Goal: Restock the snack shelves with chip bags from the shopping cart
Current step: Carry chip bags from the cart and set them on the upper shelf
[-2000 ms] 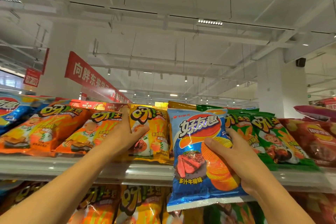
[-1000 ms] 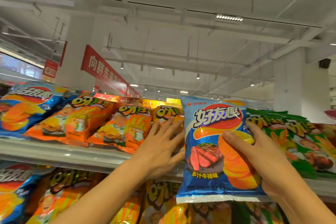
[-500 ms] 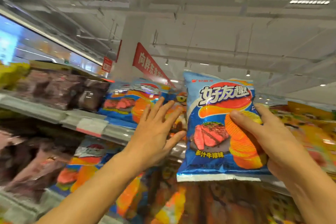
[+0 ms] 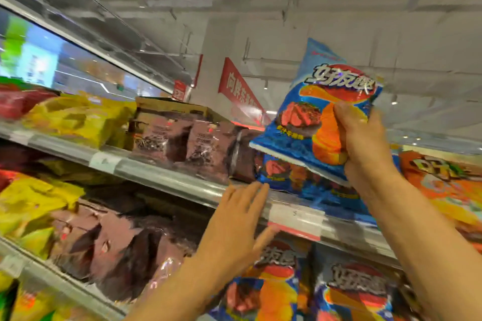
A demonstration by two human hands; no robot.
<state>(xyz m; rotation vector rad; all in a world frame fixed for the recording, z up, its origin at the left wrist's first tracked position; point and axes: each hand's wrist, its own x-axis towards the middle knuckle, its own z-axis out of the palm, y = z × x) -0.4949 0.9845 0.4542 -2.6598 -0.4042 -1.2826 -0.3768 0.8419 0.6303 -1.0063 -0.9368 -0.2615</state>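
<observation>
My right hand [image 4: 365,143] grips a blue chip bag [image 4: 307,112] with a steak picture, held tilted above the top shelf rail [image 4: 182,185]. Under it, more blue bags of the same kind [image 4: 300,180] lie on that shelf. My left hand [image 4: 234,232] is spread with straight fingers in front of the rail, holding nothing; whether its fingertips touch the rail is unclear. Blue bags [image 4: 352,286] also fill the shelf below on the right.
Brown bags [image 4: 182,143] and yellow bags [image 4: 78,117] sit left of the blue ones on the top shelf. Orange bags [image 4: 443,180] lie to the right. More brown bags [image 4: 117,247] fill the lower shelf. A red hanging banner [image 4: 240,88] is behind.
The view has swung left along the shelves. My right hand has lifted and tilted the blue bag over the blue stack. My left hand has dropped to the shelf rail.
</observation>
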